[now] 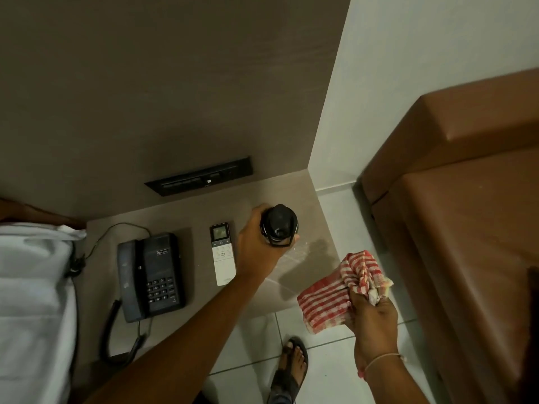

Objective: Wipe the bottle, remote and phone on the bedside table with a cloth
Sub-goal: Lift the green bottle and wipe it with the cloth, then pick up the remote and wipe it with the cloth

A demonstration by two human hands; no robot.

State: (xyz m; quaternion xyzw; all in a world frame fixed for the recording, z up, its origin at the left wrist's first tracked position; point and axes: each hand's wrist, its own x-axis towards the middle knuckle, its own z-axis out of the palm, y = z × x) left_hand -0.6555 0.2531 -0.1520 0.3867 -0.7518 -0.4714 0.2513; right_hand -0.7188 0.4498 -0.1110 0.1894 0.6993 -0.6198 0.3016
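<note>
Bottle (279,224), upright at the bedside table's (297,196) right end beside the remote (222,255): your left hand (256,243) wraps its body, while your right hand (374,313), nearer you and rightward, clutches the bunched cloth (338,290), not touching it.

The phone (151,275) bears a small brand label — too blurred to read.

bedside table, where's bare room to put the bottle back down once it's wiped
Most bare room is the right end of the bedside table, from the remote across to the table's right edge, under and in front of the bottle the left hand grips. A narrow strip separates remote and phone. The left end is crowded by the phone and its cords.
</note>
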